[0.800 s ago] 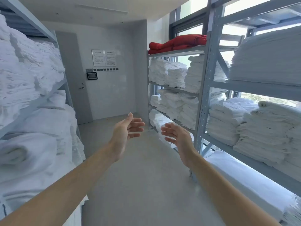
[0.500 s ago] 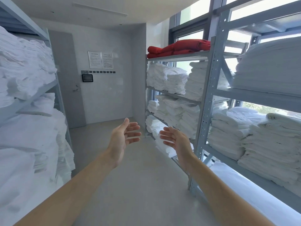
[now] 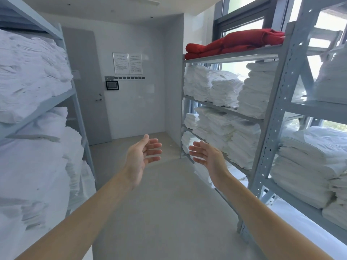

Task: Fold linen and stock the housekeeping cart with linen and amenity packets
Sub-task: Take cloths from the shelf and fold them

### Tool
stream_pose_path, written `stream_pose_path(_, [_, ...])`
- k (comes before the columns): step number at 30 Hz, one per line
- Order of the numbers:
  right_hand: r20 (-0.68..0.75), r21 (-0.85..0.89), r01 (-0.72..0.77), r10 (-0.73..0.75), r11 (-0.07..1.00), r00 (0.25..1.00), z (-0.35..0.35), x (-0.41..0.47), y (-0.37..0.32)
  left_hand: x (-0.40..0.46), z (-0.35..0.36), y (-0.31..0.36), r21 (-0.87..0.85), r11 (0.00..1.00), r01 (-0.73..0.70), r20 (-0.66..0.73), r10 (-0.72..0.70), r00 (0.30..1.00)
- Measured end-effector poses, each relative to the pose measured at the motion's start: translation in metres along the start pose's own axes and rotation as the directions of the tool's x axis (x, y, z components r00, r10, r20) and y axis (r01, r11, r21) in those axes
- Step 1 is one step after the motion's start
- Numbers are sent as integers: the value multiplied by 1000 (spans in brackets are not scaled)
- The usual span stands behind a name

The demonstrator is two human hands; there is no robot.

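Observation:
My left hand (image 3: 141, 158) and my right hand (image 3: 206, 156) are held out in front of me over the floor, palms facing each other, fingers relaxed, holding nothing. Stacks of folded white linen (image 3: 223, 91) fill the grey metal shelving (image 3: 276, 102) on the right. More white linen (image 3: 32, 76) is piled on the rack at the left. A folded red cloth (image 3: 236, 42) lies on the right rack's top shelf. No housekeeping cart or amenity packets are in view.
A narrow grey floor aisle (image 3: 150, 212) runs between the two racks to a closed door (image 3: 90, 94) and a wall with posted notices (image 3: 127, 63) and a small wall panel (image 3: 112, 85). Windows sit behind the right rack.
The view has swung right and slightly up, so the left rack shows less and the right rack fills more. Both hands keep the same open pose in front of me.

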State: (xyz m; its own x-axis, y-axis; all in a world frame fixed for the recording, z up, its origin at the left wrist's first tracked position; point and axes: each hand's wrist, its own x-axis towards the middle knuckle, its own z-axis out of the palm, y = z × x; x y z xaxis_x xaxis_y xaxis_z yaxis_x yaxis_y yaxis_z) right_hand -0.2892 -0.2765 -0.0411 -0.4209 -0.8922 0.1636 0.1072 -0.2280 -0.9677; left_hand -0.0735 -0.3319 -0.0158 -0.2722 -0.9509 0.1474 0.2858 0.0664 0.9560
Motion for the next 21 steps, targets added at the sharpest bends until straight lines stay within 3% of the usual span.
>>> stream_pose_path(9, [117, 50, -28, 22, 998, 993, -12, 147, 45, 123, 20, -43, 52, 998, -19, -90, 23, 996])
stream_pose_path(21, [280, 34, -176, 160, 984, 947, -16, 348, 107, 266, 23, -97, 101, 995, 25, -345, 11, 938])
